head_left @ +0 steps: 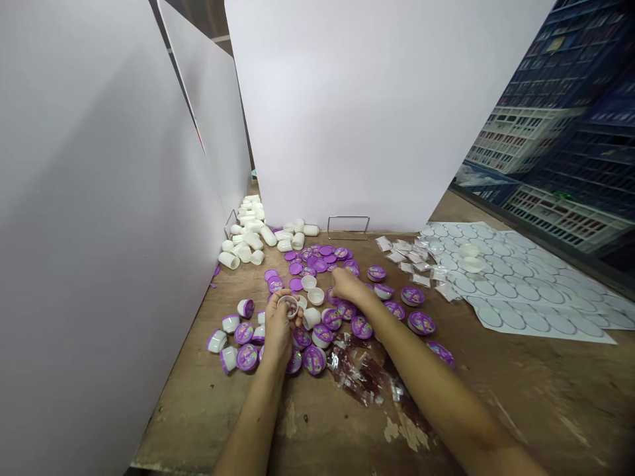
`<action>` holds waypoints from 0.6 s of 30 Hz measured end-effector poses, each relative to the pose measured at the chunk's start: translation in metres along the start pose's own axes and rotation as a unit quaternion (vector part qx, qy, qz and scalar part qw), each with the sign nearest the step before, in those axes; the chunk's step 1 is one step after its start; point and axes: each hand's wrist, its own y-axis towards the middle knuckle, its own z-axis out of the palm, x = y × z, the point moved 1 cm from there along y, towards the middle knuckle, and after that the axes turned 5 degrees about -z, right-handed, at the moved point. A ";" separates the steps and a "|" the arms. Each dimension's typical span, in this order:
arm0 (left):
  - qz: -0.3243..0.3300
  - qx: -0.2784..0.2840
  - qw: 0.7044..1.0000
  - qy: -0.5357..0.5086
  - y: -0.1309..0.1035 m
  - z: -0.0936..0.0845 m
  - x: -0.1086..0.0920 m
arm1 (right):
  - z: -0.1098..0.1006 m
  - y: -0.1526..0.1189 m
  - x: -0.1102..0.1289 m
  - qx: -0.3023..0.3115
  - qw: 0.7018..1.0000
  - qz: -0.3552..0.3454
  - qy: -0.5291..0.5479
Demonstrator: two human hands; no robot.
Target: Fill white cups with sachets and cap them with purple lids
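Observation:
My left hand (282,314) has its fingers wrapped round a small plastic cup (288,307), its open rim facing up. Something reddish shows inside it, too small to make out. White open cups (315,295) stand just right of that hand. My right hand (344,284) reaches over the purple lids (320,265) at the centre, fingers curled downward. What its fingertips grip, if anything, is hidden. Lidded cups with purple printed tops (314,360) lie around both hands, some upright and some on their sides.
Stacked white cups (242,251) fill the back left corner beside white panels (337,119). Dark red packets (357,370) lie near my right forearm. Small white packets (404,254) and sheets with printed circles (520,284) are to the right. Crates (526,139) stand beyond the table.

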 end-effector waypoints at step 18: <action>0.057 -0.051 0.993 -0.087 -0.009 0.017 0.017 | 0.035 -0.061 0.050 -0.101 0.900 -0.104 0.411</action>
